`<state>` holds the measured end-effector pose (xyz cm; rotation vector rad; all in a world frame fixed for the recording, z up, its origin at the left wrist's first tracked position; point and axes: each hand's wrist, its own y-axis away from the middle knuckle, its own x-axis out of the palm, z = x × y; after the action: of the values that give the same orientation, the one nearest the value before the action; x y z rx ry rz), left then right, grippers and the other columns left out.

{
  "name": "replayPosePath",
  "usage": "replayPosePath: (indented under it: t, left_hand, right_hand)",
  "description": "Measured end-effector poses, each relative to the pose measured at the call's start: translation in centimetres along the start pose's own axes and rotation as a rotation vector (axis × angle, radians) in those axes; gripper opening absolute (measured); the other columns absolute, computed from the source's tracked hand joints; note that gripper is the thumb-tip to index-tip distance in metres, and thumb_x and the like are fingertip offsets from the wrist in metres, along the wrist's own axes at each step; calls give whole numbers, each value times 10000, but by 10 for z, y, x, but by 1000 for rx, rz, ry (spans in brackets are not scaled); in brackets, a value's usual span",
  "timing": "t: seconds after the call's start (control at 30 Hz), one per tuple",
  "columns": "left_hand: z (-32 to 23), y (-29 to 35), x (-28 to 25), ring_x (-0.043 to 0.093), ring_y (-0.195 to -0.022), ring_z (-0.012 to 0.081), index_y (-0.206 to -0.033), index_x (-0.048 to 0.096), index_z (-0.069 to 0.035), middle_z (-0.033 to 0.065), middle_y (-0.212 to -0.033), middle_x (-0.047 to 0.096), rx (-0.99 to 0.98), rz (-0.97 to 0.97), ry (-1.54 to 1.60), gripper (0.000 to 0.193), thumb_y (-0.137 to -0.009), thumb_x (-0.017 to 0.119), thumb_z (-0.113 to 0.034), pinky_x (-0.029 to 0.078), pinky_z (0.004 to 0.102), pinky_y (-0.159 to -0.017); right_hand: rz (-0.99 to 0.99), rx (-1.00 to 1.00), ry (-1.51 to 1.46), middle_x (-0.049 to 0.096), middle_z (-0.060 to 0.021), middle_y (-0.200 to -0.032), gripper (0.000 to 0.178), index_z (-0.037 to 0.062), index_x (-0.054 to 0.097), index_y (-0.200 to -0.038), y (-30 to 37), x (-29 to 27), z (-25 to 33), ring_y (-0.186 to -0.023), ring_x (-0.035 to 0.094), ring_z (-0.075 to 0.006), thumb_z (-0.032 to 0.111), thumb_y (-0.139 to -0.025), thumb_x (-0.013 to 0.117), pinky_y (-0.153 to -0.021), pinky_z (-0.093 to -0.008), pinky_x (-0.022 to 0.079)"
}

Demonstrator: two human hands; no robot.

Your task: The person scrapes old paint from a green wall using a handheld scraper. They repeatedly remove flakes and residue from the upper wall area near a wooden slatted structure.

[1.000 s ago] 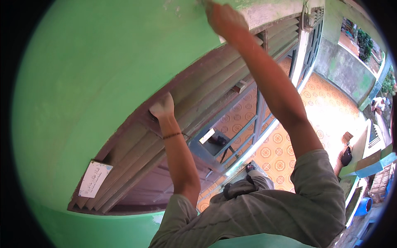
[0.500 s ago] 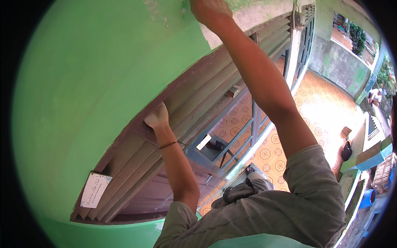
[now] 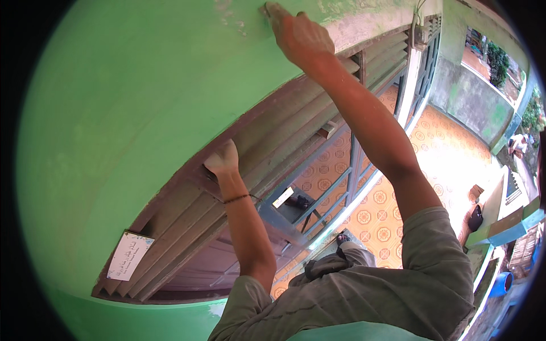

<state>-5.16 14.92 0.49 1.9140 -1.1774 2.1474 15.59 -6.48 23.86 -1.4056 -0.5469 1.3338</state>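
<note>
My right hand (image 3: 304,37) is raised against the green wall (image 3: 148,102), high above the louvred vent. Its fingers are closed and press toward the wall; a small dark edge shows at the fingertips, too little to name. Paint is flaked in patches beside it, and a bare pale strip lies under the wrist. My left hand (image 3: 223,158) grips the brown wooden vent frame (image 3: 187,173), its fingers hooked into the gap and mostly hidden. A dark bracelet (image 3: 236,199) circles that wrist. Slanted brown slats (image 3: 273,128) run on both sides of it.
A white printed card (image 3: 131,256) is fixed at the vent's lower left end. Below are a blue window frame (image 3: 327,213), a brown door (image 3: 222,261) and an orange patterned tile floor (image 3: 375,227). A blue barrel (image 3: 501,284) stands outside at right.
My right hand has come further into view, lower in the picture, still at the wall. My left hand keeps its hold on the frame. The whole view has shifted slightly.
</note>
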Motion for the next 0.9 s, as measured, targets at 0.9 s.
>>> replayPosePath:
  t: [0.9]
  left_hand:
    - [3, 1, 2, 583, -1276, 261, -1324, 622, -53, 81, -1382, 637, 23, 10, -41, 376, -1061, 538, -308, 465, 425, -1107]
  right_hand:
    - [71, -116, -62, 702, -250, -1149, 417, 47, 530, -1434, 26, -10, 18, -925, 709, -411, 196, -1074, 383, -793, -477, 582]
